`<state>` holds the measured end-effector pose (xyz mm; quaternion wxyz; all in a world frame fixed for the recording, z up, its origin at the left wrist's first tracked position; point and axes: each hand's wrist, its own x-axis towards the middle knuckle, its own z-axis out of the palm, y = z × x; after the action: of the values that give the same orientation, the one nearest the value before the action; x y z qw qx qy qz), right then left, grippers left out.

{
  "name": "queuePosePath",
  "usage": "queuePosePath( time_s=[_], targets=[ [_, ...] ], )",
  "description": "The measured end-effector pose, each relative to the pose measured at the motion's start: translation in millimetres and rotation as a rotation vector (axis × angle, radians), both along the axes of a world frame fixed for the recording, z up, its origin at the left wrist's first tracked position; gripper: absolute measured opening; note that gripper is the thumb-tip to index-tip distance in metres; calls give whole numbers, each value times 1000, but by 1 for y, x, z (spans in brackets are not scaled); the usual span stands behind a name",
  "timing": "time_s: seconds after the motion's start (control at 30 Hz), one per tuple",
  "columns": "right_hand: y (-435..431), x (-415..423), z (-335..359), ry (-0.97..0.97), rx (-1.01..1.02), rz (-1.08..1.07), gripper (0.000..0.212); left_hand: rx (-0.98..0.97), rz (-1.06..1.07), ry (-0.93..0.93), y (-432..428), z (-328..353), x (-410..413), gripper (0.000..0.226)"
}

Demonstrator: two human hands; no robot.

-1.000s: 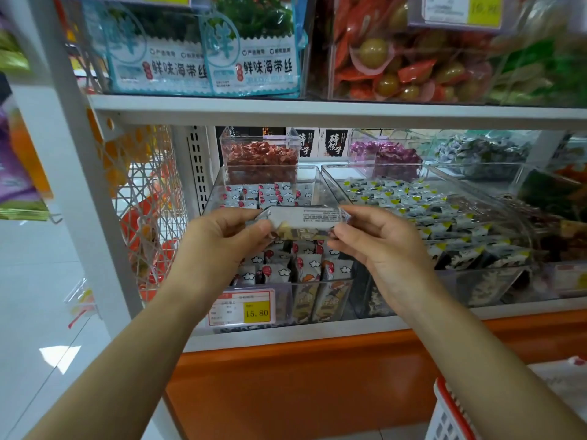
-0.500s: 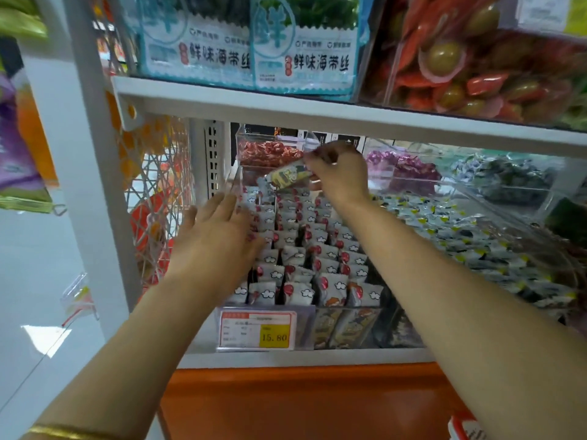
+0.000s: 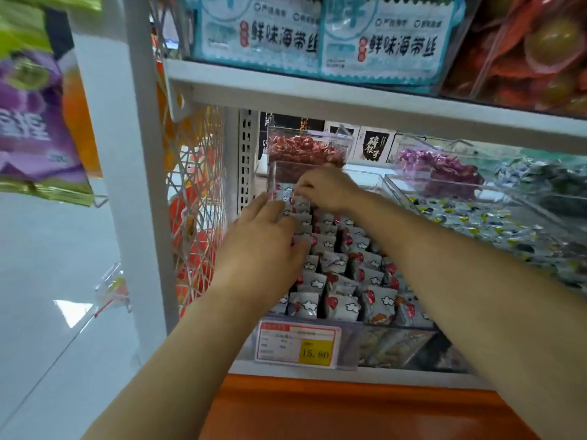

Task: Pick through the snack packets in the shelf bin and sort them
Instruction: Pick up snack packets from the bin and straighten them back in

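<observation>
Fingers (image 3: 303, 186) of the right hand (image 3: 330, 189) pinch a snack packet (image 3: 300, 201) far behind the price tag (image 3: 306, 342); the left hand (image 3: 263, 249) lies flat on nearer rows (image 3: 333, 265) — a careless push could topple them.

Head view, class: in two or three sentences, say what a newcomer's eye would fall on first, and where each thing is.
The left hand lies flat on the white packets in the clear bin at centre, while the right hand curls its fingers down at the bin's back row. A yellow price tag sits on the bin's front, and blue bags line the shelf above.
</observation>
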<state>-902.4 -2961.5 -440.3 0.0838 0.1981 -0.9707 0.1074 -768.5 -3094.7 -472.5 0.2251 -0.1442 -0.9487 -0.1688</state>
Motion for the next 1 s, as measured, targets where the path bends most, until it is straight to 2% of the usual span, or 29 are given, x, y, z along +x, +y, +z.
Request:
queuePosePath(
  time_s=[0.1,0.17,0.3,0.4,0.47,0.57,0.63,0.83,1.0],
  targets=[
    [4,-14,7,99,-148,-79,20,20,-15,31,1,-1,0,43],
    [3,-25,6,147,-88,-123,18,27,-21,42,2,-1,1,42],
    [-8,-39,-4,114,65,-171,15,40,-38,57,2,-1,2,40],
    [-13,-42,-7,214,219,-187,13,35,-51,79,1,-1,2,38],
    [-14,-40,-7,226,230,-173,11,41,-52,81,1,-2,1,38],
    [-12,-35,0,160,-32,-165,9,64,-45,64,0,-4,-1,37],
    [-7,-29,9,180,-214,-167,8,72,-47,62,0,-4,-1,37],
    [17,32,27,449,-744,-242,16,146,-12,32,-2,2,4,36],
    [47,110,14,338,-1132,-284,5,192,60,258,4,16,27,31]
  ],
)
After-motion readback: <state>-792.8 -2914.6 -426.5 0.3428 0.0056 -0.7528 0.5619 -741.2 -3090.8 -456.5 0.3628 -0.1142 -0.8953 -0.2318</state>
